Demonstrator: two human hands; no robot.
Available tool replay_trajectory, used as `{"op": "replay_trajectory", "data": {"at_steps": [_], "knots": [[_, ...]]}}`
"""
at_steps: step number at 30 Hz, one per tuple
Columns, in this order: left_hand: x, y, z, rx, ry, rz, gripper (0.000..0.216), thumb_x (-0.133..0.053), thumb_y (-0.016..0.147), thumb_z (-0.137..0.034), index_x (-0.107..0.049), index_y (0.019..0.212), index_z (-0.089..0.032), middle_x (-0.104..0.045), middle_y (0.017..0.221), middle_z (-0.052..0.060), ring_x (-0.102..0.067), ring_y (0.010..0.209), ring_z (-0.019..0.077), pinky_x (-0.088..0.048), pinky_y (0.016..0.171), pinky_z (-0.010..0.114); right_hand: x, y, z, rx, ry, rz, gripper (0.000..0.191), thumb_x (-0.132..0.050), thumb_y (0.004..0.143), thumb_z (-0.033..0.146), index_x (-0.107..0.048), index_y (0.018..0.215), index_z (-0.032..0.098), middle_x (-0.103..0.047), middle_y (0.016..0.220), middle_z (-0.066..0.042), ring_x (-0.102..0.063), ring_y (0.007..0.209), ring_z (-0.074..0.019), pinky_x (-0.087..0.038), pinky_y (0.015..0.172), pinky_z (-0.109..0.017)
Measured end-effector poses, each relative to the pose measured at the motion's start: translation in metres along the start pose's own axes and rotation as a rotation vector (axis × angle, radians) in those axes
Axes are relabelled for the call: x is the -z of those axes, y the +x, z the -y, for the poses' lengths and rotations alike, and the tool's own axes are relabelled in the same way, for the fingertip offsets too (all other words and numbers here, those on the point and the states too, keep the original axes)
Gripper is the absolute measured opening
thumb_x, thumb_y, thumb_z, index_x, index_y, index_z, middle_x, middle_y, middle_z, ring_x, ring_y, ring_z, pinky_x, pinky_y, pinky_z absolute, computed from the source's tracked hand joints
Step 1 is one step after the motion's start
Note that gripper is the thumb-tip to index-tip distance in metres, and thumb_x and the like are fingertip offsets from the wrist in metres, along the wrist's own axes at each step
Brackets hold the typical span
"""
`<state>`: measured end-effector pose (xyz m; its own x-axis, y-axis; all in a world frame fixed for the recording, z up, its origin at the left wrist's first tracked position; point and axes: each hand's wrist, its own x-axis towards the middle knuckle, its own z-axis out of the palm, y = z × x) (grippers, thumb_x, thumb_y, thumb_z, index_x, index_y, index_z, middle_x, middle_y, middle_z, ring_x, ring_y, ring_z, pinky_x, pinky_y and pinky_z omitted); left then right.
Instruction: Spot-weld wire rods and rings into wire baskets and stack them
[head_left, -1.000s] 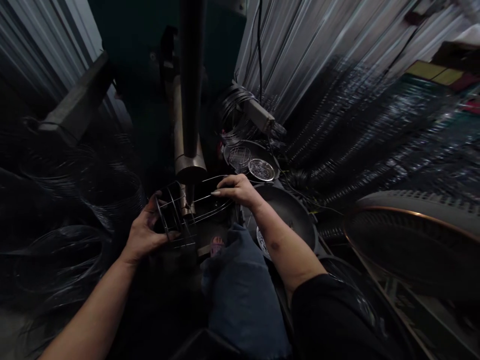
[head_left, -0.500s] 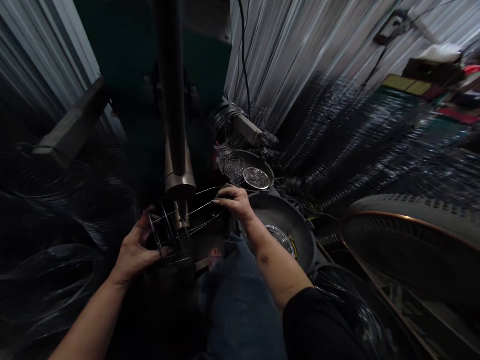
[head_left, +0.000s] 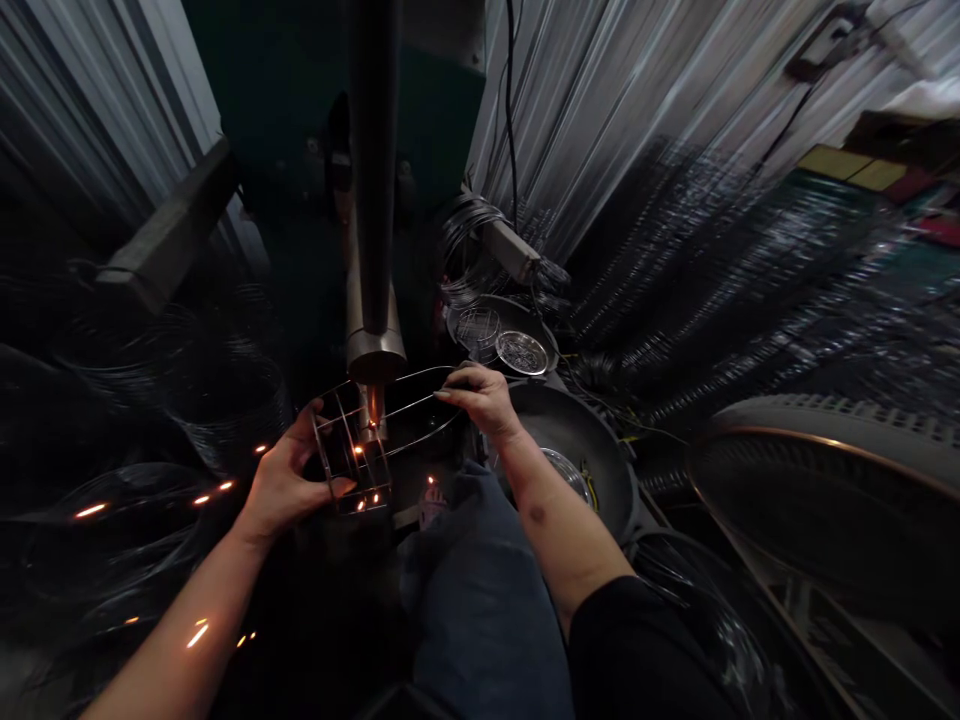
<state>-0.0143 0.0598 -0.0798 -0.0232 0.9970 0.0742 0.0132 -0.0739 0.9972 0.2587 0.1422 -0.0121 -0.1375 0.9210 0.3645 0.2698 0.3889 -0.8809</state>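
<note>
My left hand grips the end of a small wire frame, thumb below and fingers above. My right hand pinches the far end of a long wire loop that runs out from the frame. The crossing wires sit at the lower tip of a spot welder, under its thick upper cylinder. An orange glow shows at that tip. Bright sparks fly off to the left, some in front of my left forearm.
Right of my hands stands a dark basin with a shiny wire piece and something yellow. Behind it, a smaller pan holds round wire pieces. A large fan stands at right; coiled wire hangs behind. My foot is below.
Sparks and an orange glow have appeared at the welder tip. The view has shifted slightly, so most things appear further right. Both hands keep their hold on the wire frame.
</note>
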Motion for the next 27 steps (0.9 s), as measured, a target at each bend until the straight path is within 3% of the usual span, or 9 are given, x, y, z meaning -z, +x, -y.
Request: {"op": "replay_trajectory", "data": {"at_steps": [7,9,12,14,15,18,20,23,27], "knots": [[-0.006,-0.010,-0.016,-0.012,0.032,-0.011,0.113,-0.088,0.044,-0.028,-0.035,0.143,-0.020,-0.052,0.134,0.014,-0.051,0.121,0.0324,-0.036,0.107,0.050,0.006,-0.009,0.000,0.031,0.031,-0.045,0.025,-0.078,0.060,0.037,-0.073,0.078,0.020,-0.064,0.080,-0.002,-0.058,0.078,-0.0156,-0.045,0.076,-0.029],[0.000,-0.026,-0.015,-0.006,0.023,-0.023,0.111,-0.088,0.043,-0.024,-0.037,0.141,-0.021,-0.049,0.138,0.013,-0.049,0.124,0.0320,-0.033,0.109,0.047,0.017,-0.026,0.000,0.022,0.047,-0.142,0.030,-0.077,0.063,0.036,-0.072,0.088,0.021,-0.065,0.089,-0.002,-0.059,0.086,-0.0170,-0.045,0.083,-0.031],[0.016,-0.063,-0.011,0.116,-0.036,-0.045,0.111,-0.088,0.038,-0.016,-0.042,0.138,-0.025,-0.047,0.140,0.011,-0.051,0.121,0.0330,-0.039,0.105,0.048,0.029,-0.075,0.005,-0.042,0.038,-0.228,0.023,-0.074,0.067,0.037,-0.071,0.084,0.021,-0.066,0.083,-0.002,-0.060,0.081,-0.0171,-0.046,0.080,-0.032],[0.024,-0.092,-0.008,0.280,-0.123,-0.073,0.108,-0.088,0.037,-0.015,-0.045,0.135,-0.024,-0.054,0.130,0.012,-0.059,0.109,0.0340,-0.048,0.095,0.050,0.025,-0.120,0.013,-0.089,-0.021,-0.101,0.021,-0.072,0.069,0.039,-0.071,0.078,0.021,-0.066,0.075,-0.002,-0.060,0.074,-0.0170,-0.047,0.073,-0.031],[0.026,-0.105,-0.007,0.386,-0.184,-0.092,0.102,-0.088,0.039,-0.018,-0.046,0.133,-0.021,-0.059,0.122,0.013,-0.062,0.102,0.0341,-0.051,0.090,0.051,0.018,-0.143,0.019,-0.107,-0.054,0.057,0.021,-0.071,0.070,0.041,-0.071,0.077,0.021,-0.066,0.073,-0.003,-0.061,0.072,-0.0172,-0.047,0.072,-0.032],[0.021,-0.136,-0.006,0.650,-0.412,-0.137,0.078,-0.085,0.048,-0.031,-0.055,0.117,-0.012,-0.065,0.100,0.014,-0.066,0.090,0.0335,-0.054,0.082,0.049,-0.022,-0.198,0.041,0.011,-0.220,0.459,0.038,-0.071,0.070,0.045,-0.070,0.099,0.020,-0.069,0.087,-0.008,-0.062,0.083,-0.0208,-0.047,0.077,-0.034],[0.012,-0.146,-0.008,0.706,-0.531,-0.134,0.068,-0.083,0.049,-0.041,-0.059,0.105,-0.011,-0.066,0.095,0.014,-0.066,0.090,0.0331,-0.055,0.080,0.045,-0.054,-0.216,0.056,0.063,-0.353,0.627,0.047,-0.071,0.070,0.045,-0.066,0.108,0.019,-0.069,0.088,-0.008,-0.062,0.087,-0.0228,-0.044,0.084,-0.038],[0.003,-0.154,-0.014,0.667,-0.557,-0.177,0.062,-0.079,0.053,-0.051,-0.059,0.100,-0.016,-0.067,0.094,0.012,-0.067,0.087,0.0309,-0.057,0.073,0.042,-0.089,-0.221,0.074,0.001,-0.345,0.715,0.036,-0.066,0.077,0.038,-0.066,0.107,0.019,-0.071,0.086,-0.006,-0.064,0.086,-0.0198,-0.043,0.086,-0.034],[0.018,-0.174,-0.015,0.694,-0.336,-0.147,0.068,-0.076,0.054,-0.055,-0.058,0.109,-0.020,-0.068,0.101,0.012,-0.066,0.090,0.0339,-0.056,0.072,0.046,-0.094,-0.226,0.096,-0.142,-0.110,0.706,0.031,-0.064,0.077,0.026,-0.065,0.107,0.021,-0.071,0.087,-0.002,-0.065,0.079,-0.0155,-0.046,0.074,-0.025]]}}
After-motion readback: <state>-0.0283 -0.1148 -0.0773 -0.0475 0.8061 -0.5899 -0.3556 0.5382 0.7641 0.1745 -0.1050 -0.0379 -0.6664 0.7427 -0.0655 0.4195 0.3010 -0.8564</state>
